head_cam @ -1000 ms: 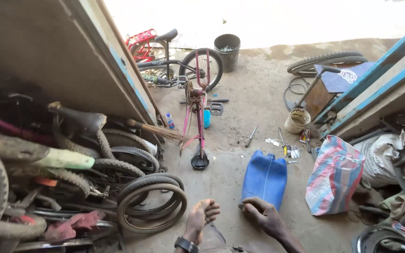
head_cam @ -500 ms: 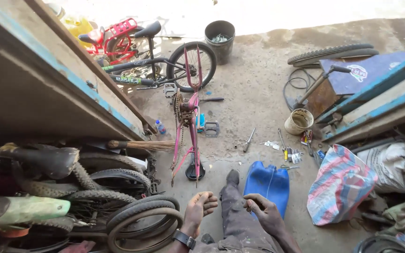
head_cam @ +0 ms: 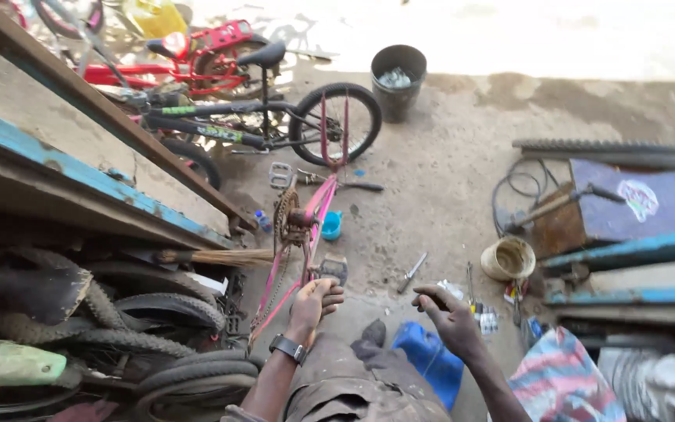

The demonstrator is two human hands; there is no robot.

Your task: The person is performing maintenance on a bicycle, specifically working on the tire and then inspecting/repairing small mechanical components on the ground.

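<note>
A pink bicycle frame [head_cam: 306,234] stands upside down on the dirt floor [head_cam: 447,195], directly in front of the seated person. Its thin tubes, rusty chainring [head_cam: 285,221] and hanging chain look stiff, fairly light, and likely greasy; the bare tubes seem the safest place to hold it. The left hand [head_cam: 314,305], wearing a wristwatch [head_cam: 287,348], is closed around the lower tube beside a pedal [head_cam: 333,268]. The right hand [head_cam: 451,316] hovers nearby, fingers loosely curled and holding nothing visible.

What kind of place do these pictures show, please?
Probably a bicycle repair workshop: a pink frame stands upside down on the floor, old tyres are stacked at the left, and hand tools lie on the ground.
</note>
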